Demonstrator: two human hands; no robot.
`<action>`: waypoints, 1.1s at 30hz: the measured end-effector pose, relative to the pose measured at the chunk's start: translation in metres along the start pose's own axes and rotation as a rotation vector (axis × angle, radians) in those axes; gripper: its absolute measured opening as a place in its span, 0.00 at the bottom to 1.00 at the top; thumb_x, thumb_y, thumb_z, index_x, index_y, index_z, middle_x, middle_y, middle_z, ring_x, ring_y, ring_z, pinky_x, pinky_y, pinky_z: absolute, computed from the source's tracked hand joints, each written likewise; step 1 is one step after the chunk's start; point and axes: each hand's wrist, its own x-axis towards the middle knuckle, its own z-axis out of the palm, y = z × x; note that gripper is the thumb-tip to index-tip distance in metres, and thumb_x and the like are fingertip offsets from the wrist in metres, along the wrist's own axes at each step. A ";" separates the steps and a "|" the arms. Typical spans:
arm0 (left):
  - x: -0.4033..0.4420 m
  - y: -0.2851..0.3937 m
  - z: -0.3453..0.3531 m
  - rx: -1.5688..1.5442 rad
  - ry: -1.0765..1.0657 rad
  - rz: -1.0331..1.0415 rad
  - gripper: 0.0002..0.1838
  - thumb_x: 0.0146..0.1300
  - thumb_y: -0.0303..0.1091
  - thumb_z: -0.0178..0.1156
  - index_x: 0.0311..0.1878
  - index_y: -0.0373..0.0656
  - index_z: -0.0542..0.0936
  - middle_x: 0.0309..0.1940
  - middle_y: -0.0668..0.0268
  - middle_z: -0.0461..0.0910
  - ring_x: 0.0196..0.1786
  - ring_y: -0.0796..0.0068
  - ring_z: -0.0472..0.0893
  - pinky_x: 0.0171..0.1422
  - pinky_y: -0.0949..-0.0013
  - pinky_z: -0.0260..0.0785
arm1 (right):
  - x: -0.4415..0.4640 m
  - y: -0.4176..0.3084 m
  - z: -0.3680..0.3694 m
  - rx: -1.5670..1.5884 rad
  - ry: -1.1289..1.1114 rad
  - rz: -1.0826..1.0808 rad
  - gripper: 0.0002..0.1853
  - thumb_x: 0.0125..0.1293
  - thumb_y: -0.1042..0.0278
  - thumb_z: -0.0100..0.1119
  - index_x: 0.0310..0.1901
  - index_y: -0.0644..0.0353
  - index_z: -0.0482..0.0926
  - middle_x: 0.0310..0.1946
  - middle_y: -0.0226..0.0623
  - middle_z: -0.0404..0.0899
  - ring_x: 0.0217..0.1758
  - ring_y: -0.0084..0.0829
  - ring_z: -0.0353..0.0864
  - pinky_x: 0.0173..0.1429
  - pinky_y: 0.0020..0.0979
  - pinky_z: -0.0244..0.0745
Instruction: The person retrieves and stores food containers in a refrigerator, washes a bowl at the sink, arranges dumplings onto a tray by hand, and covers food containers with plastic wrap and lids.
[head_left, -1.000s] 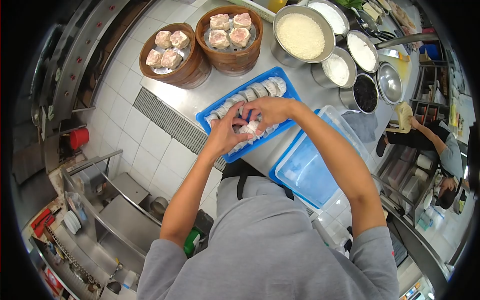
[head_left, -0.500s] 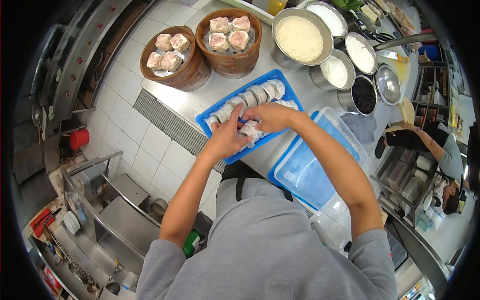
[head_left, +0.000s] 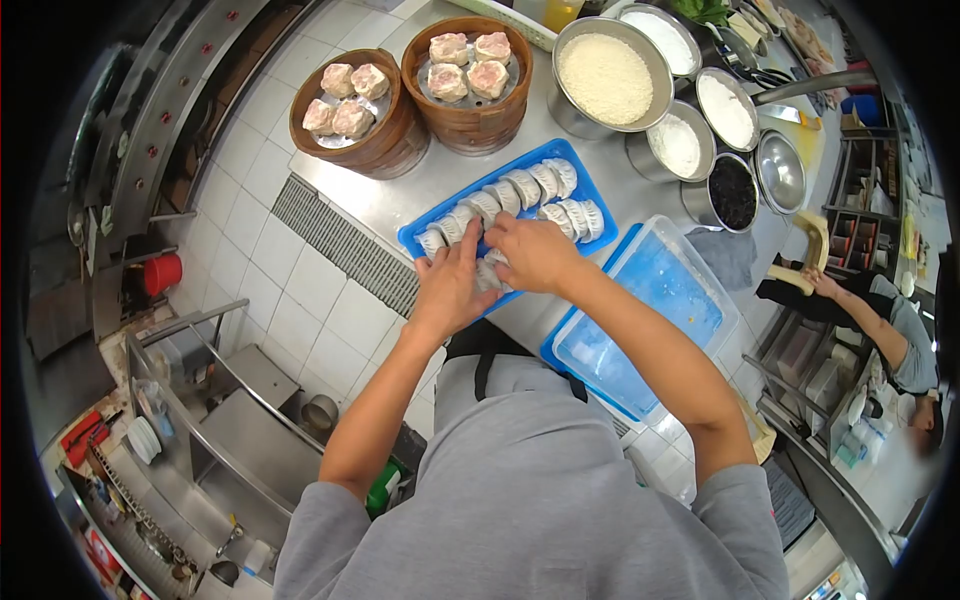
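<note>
A blue tray [head_left: 409,236] holds rows of pleated white dumplings [head_left: 523,188]. My left hand [head_left: 452,290] is over the near left part of the tray, its fingers and thumb spread around a dumpling [head_left: 487,276]. Beside it, my right hand [head_left: 535,255] reaches in from the right with fingers bent down against the dumplings, closed at their tips. The fingers partly hide the dumplings beneath them. A short row of dumplings [head_left: 572,217] stands uncovered at the tray's right end.
Two bamboo steamers [head_left: 465,125] with pink-topped dumplings stand at the back left. Metal bowls of white grains [head_left: 605,82], white powder [head_left: 673,145] and dark shreds [head_left: 733,190] fill the back right. A clear lidded blue container [head_left: 640,315] lies nearby. Another person [head_left: 880,325] works at right.
My right hand has shifted left and down, uncovering the short row at the tray's right end. My left hand stays around the near dumplings. The view has shifted slightly.
</note>
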 end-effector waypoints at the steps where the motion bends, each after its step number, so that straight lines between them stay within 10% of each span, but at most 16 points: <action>1: -0.001 0.001 0.002 0.005 0.021 -0.006 0.61 0.48 0.45 0.78 0.81 0.44 0.50 0.54 0.57 0.81 0.59 0.56 0.77 0.60 0.48 0.56 | -0.002 -0.008 0.004 -0.032 0.073 0.100 0.21 0.55 0.65 0.67 0.52 0.57 0.80 0.48 0.41 0.77 0.50 0.43 0.83 0.49 0.46 0.81; 12: -0.014 -0.006 -0.012 -0.024 -0.035 0.031 0.62 0.48 0.40 0.77 0.82 0.46 0.47 0.59 0.56 0.79 0.60 0.53 0.75 0.58 0.46 0.58 | -0.005 -0.025 0.008 0.031 0.272 0.142 0.21 0.55 0.67 0.66 0.52 0.58 0.78 0.50 0.42 0.74 0.48 0.45 0.83 0.47 0.46 0.81; 20: -0.018 -0.009 -0.005 -0.088 0.041 0.051 0.61 0.47 0.36 0.78 0.81 0.49 0.51 0.56 0.59 0.79 0.60 0.55 0.73 0.60 0.50 0.54 | 0.013 -0.022 -0.002 -0.062 -0.298 0.129 0.27 0.53 0.63 0.70 0.57 0.54 0.80 0.57 0.45 0.73 0.53 0.48 0.82 0.55 0.47 0.79; 33: -0.005 -0.027 -0.018 -0.218 -0.094 0.064 0.59 0.49 0.38 0.79 0.81 0.53 0.53 0.47 0.64 0.86 0.60 0.61 0.76 0.66 0.54 0.50 | 0.034 0.010 -0.003 0.024 -0.335 -0.119 0.30 0.45 0.53 0.81 0.51 0.54 0.85 0.57 0.46 0.75 0.57 0.48 0.80 0.57 0.43 0.77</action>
